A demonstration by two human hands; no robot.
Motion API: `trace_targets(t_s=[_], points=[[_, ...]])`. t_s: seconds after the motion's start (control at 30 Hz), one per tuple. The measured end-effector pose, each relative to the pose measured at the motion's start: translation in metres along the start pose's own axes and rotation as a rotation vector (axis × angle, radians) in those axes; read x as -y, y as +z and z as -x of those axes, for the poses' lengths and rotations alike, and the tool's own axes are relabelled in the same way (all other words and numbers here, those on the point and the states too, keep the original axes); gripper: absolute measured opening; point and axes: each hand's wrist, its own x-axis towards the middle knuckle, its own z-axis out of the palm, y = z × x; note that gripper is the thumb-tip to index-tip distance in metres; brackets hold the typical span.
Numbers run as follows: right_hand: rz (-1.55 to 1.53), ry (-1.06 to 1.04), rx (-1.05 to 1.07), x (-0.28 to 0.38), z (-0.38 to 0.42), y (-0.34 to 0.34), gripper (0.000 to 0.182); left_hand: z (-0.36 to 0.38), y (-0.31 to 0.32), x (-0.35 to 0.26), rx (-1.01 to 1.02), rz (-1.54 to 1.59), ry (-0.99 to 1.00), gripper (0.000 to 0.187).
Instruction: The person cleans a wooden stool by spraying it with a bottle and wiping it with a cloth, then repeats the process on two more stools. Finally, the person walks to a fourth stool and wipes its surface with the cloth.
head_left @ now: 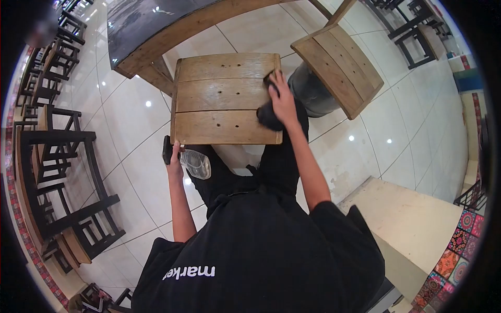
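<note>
A wooden seat panel of joined planks (209, 94) with several dark screw holes lies in front of me, just over my knees. My right hand (283, 104) presses on its right edge, fingers curled over a bunched black cloth (268, 117). At the near left corner, my left hand (175, 157) grips a clear plastic bottle (197, 165), tilted sideways, with a black part (167, 150) on the hand's far side. The fingers there partly hide how the black part joins the bottle.
A dark-topped wooden table (156, 26) stands ahead. To the right are a wooden chair (342, 68) and a grey bucket-like container (310, 94). Black-framed stools (68, 177) line the left. A pale block (402, 208) is near my right side.
</note>
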Motion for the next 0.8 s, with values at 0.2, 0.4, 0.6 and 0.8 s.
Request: trace_targets(t_s=[0.2,0.4,0.6,0.8], points=[[-0.052,-0.076,0.046,-0.023,-0.084,0.011,0.042,0.001,0.008,0.001,0.025,-0.021,0.02,0.026],[-0.099,0.058,-0.047,0.006,-0.005,-0.009,0.039,0.004,0.014,-0.005,0.006,-0.046,0.017,0.025],[-0.087,0.026,-0.035,0.047,0.109,-0.032,0.041,0.003,0.017,-0.009,0.008,-0.058,0.021,0.023],[0.532,-0.364,0.31,0.071,0.095,-0.022,0.061,0.0,0.01,-0.006,0.008,-0.053,0.008,0.025]])
